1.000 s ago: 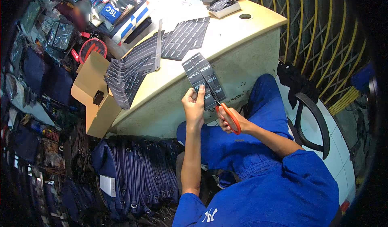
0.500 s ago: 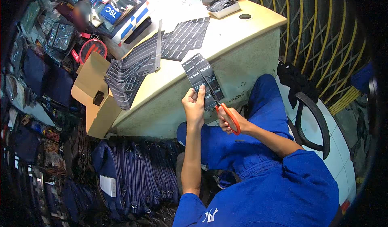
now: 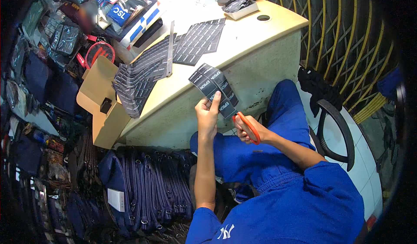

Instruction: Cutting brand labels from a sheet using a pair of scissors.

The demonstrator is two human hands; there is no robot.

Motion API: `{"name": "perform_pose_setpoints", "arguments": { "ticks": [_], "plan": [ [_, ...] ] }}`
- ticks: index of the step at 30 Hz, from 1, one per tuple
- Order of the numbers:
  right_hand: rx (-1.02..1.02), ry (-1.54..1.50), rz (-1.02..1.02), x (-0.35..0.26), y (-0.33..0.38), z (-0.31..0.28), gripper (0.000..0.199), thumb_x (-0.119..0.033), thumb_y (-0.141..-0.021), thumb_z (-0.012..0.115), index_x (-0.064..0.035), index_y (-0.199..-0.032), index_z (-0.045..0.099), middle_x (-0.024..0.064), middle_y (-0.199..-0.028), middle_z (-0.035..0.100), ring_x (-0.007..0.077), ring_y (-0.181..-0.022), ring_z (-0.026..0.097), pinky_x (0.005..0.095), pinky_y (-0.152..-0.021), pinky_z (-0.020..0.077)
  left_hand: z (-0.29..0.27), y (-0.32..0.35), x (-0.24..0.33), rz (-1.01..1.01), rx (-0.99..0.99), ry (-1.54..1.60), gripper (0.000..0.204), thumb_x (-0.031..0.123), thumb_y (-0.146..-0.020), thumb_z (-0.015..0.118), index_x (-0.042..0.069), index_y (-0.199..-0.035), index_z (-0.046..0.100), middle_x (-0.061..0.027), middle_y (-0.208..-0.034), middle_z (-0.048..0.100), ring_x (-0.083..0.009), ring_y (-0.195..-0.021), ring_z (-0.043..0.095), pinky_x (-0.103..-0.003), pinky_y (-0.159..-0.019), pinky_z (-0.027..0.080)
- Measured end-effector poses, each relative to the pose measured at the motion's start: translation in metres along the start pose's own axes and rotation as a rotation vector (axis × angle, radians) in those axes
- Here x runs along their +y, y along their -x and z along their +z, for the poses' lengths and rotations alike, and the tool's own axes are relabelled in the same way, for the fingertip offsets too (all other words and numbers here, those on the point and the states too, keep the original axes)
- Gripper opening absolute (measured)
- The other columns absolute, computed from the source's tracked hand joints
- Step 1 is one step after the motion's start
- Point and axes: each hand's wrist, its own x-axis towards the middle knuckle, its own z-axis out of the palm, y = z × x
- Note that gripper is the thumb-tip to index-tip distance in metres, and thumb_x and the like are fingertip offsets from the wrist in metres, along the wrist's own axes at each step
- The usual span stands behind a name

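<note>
Here's the pale wooden tabletop (image 3: 236,48), brightly lit at its far end, a folding gate with yellow bars (image 3: 308,27) off to the right and white floor tiles (image 3: 367,174) below it. Out in front of the tabletop's near edge, above the lap, is the black label strip (image 3: 206,84), white lettering across it; the left hand (image 3: 208,113) pinches its lower part, thumb on top. The right hand (image 3: 242,130) is wrapped round the orange-handled scissors (image 3: 253,128) at the strip's near end; how far the blades are open, I can't tell. Against a second ago, the strip's far end has swung left and now curls, and the dark blade that showed between its rows is hard to pick out; both hands have barely budged. Over on the tabletop, a metal ruler (image 3: 170,48) lies across printed black sheets (image 3: 141,72), with an open cardboard box (image 3: 104,126) beside them and a white tray (image 3: 241,11) of dark pieces farther back. Down left, navy straps (image 3: 152,187) with metal rings crowd the space, and the left hand itself hides part of the strip.
</note>
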Motion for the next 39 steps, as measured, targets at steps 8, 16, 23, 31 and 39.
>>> {"name": "perform_pose_setpoints", "arguments": {
  "ticks": [8, 16, 23, 31, 39],
  "plan": [
    [-0.045, 0.067, -0.003, -0.004, 0.009, 0.007, 0.049, -0.058, -0.088, 0.045, -0.0133, -0.069, 0.038, -0.0044, -0.054, 0.037, 0.0042, -0.041, 0.038, 0.0199, -0.035, 0.0297, -0.011, -0.006, -0.005, 0.148, 0.038, 0.040, 0.022, 0.018, -0.094, 0.053, -0.001, -0.103, 0.057, -0.0045, -0.098, 0.063, -0.0074, -0.081, 0.057, -0.022, -0.072, 0.046],
    [-0.139, -0.003, -0.031, 0.006, 0.002, 0.003, 0.050, -0.061, -0.087, 0.042, -0.0134, -0.073, 0.038, -0.0042, -0.057, 0.035, 0.0050, -0.045, 0.036, 0.0201, -0.038, 0.0289, 0.002, -0.001, 0.003, 0.235, 0.099, 0.000, 0.012, 0.012, -0.092, 0.054, 0.001, -0.090, 0.059, 0.0003, -0.083, 0.062, -0.0008, -0.072, 0.051, -0.018, -0.062, 0.039],
    [-0.112, -0.027, -0.061, 0.005, 0.002, 0.005, 0.055, -0.063, -0.086, 0.041, -0.0113, -0.070, 0.039, -0.0038, -0.057, 0.034, 0.0053, -0.046, 0.035, 0.0203, -0.039, 0.0290, 0.007, 0.003, -0.001, 0.246, 0.073, -0.029, 0.012, 0.011, -0.091, 0.056, 0.000, -0.091, 0.060, -0.0011, -0.085, 0.063, -0.0017, -0.073, 0.052, -0.018, -0.063, 0.040],
    [-0.090, -0.028, -0.086, 0.008, -0.001, 0.002, 0.057, -0.065, -0.085, 0.042, -0.0111, -0.067, 0.038, -0.0029, -0.056, 0.036, 0.0059, -0.046, 0.036, 0.0205, -0.039, 0.0301, 0.011, 0.005, 0.000, 0.252, 0.062, -0.054, 0.012, 0.011, -0.091, 0.056, 0.000, -0.089, 0.059, 0.0000, -0.082, 0.063, -0.0013, -0.071, 0.051, -0.017, -0.061, 0.040],
    [-0.042, 0.024, -0.089, 0.003, 0.003, 0.008, 0.060, -0.067, -0.083, 0.042, -0.0107, -0.064, 0.037, -0.0020, -0.055, 0.036, 0.0067, -0.045, 0.037, 0.0210, -0.039, 0.0299, 0.013, 0.007, 0.003, 0.244, 0.069, -0.066, 0.013, 0.013, -0.091, 0.057, 0.000, -0.089, 0.059, 0.0006, -0.081, 0.062, -0.0010, -0.070, 0.050, -0.017, -0.059, 0.039]
  ]
}}
